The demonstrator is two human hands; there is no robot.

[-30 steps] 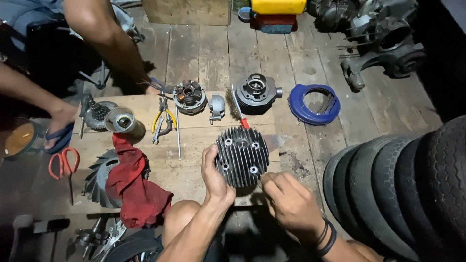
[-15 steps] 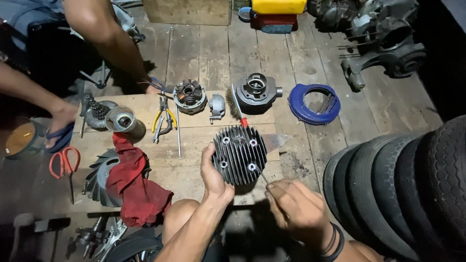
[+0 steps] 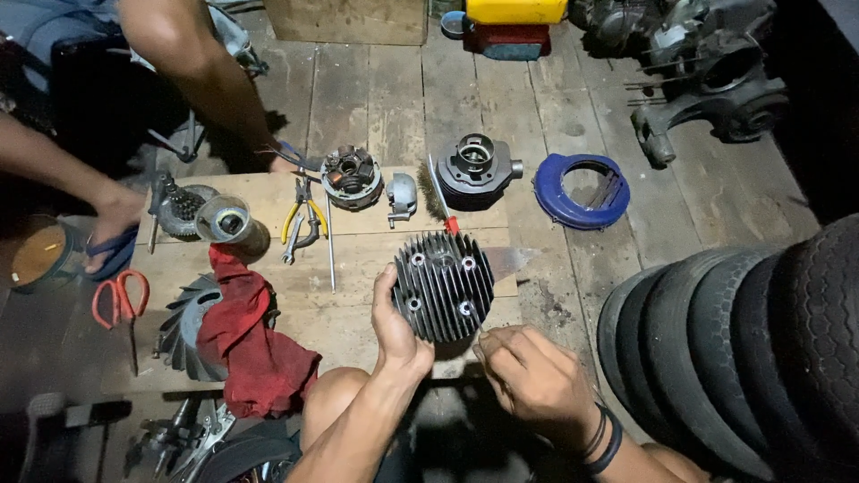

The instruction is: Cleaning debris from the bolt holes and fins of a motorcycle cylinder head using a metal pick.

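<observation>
From the head view, the left hand (image 3: 398, 326) clasps a finned metal cylinder head (image 3: 443, 284), tilting it over the wooden boards (image 3: 358, 268) to expose its edge. The right hand (image 3: 528, 380) pinches a thin tool (image 3: 480, 336) against its lower rim.

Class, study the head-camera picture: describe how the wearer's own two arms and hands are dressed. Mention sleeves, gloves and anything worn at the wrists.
Both hands are bare, with no gloves. The left hand and its forearm show no sleeve, watch or band. The right hand is also uncovered, and its wrist carries dark bands, seemingly two or three thin black loops side by side. No sleeve reaches either forearm in view.
</observation>
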